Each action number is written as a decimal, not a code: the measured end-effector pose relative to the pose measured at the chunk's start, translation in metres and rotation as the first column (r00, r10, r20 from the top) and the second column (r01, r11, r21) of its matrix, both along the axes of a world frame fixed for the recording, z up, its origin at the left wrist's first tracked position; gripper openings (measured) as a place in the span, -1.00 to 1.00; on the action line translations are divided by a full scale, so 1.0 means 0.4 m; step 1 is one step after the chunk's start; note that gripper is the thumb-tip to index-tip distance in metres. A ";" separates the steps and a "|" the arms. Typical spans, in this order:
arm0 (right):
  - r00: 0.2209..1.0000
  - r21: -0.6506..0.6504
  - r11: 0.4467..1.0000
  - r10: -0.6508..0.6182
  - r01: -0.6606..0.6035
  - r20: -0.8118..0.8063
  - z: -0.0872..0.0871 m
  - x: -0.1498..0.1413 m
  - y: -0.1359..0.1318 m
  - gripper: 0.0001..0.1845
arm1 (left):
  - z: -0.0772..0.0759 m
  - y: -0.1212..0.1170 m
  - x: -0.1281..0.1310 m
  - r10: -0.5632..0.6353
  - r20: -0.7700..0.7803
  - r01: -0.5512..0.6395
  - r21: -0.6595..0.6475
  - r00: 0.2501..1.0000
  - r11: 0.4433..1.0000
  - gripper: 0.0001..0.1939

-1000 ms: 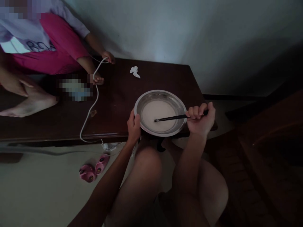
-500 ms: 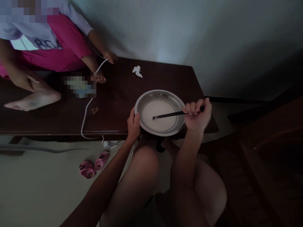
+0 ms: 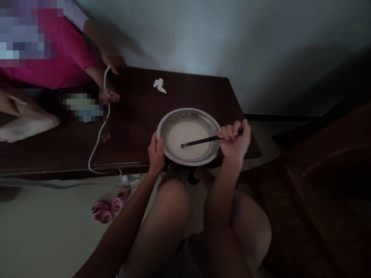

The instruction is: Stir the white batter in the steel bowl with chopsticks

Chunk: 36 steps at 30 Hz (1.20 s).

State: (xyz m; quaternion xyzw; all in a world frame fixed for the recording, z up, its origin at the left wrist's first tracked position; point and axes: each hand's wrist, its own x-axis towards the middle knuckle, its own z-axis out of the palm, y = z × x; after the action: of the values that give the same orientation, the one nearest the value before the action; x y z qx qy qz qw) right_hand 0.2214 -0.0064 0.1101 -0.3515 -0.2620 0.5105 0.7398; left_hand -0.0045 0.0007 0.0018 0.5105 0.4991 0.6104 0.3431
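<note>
Clasping the metal bowl (image 3: 188,114), mid-frame, with the left hand (image 3: 157,152), at the near edge of the surface (image 3: 131,127), underside fingers hidden. Gripping black chopsticks (image 3: 199,141) right of centre in the right hand (image 3: 234,139) (partly covered by the fist). Cannot tell dipped from hovering tips over the white liquid (image 3: 185,133). Can see only part of another person (image 3: 71,48), pixelated, upper left. Compared with half a second ago, lying slightly further left in the frame, bowl and hands alike.

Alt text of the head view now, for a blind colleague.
The right hand holds black chopsticks, tips at the pale liquid in a metal bowl, while the left hand grips its left side at the edge of a dark table. A white tissue lies farther back; at left, another person sits, one hand at a white cable.
</note>
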 end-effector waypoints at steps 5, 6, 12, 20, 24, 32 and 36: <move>0.985 0.065 0.984 -0.161 0.164 -0.055 -0.018 -0.022 0.018 -0.31 | 0.001 0.001 -0.002 0.006 -0.010 -0.006 -0.013 1.000 1.000 -0.46; 0.977 0.063 0.975 -0.208 0.211 -0.046 -0.016 -0.008 0.008 -0.32 | 0.001 0.001 -0.003 0.004 -0.012 -0.004 -0.016 1.000 1.000 -0.46; 0.988 0.006 0.989 -0.151 0.151 0.010 0.000 -0.002 -0.055 -0.31 | -0.004 0.003 -0.001 0.002 0.025 -0.002 -0.013 1.000 1.000 -0.45; 0.914 0.075 0.912 -0.406 0.404 0.018 -0.014 -0.048 -0.029 -0.29 | 0.003 0.001 0.001 -0.009 -0.008 0.009 -0.014 1.000 1.000 -0.46; 0.889 0.053 0.889 -0.457 0.455 0.035 0.002 -0.021 -0.074 -0.30 | 0.004 0.001 0.001 -0.004 -0.010 0.004 -0.004 1.000 1.000 -0.46; 0.906 0.065 0.907 -0.419 0.415 0.063 -0.014 -0.064 -0.035 -0.33 | -0.001 0.002 -0.001 -0.024 0.005 0.024 0.009 1.000 1.000 -0.47; 0.825 0.089 0.824 -0.564 0.560 0.029 -0.008 -0.008 -0.067 -0.34 | -0.007 0.004 -0.004 -0.032 0.016 0.032 0.015 0.999 0.999 -0.47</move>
State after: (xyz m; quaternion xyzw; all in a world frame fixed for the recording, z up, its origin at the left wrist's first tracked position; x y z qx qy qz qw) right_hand 0.2182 -0.0331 0.1068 -0.3981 -0.1859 0.2500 0.8628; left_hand -0.0059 0.0021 -0.0010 0.5160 0.4838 0.6124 0.3531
